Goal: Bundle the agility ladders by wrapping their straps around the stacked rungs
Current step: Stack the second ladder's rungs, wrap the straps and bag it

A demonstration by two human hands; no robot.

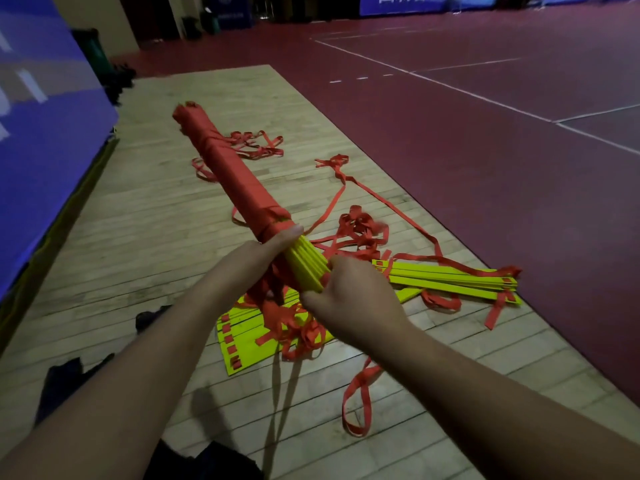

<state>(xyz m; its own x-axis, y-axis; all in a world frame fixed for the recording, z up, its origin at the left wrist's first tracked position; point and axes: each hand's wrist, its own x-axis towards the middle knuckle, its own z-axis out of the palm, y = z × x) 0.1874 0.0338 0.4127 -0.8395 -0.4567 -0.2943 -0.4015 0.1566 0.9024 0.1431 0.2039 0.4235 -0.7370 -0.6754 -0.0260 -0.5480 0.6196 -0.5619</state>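
Observation:
I hold a stack of yellow ladder rungs (308, 268) off the floor, pointing away from me. Red strap (228, 168) is wound round most of its length, leaving the near end bare. My left hand (266, 251) grips the bundle from the left, thumb on top at the edge of the wrapping. My right hand (349, 292) grips the bare near end from the right. Loose red strap (287, 323) dangles below my hands. A second stack of yellow rungs (453, 280) lies on the floor to the right, a third stack of rungs (242, 337) under my hands.
Tangled red straps (360, 230) spread over the wooden floor (156, 209) around the stacks, one loop (358, 400) near my right forearm. A blue padded wall (45, 133) runs along the left. Red court flooring (485, 150) begins to the right. Dark cloth (65, 379) lies at lower left.

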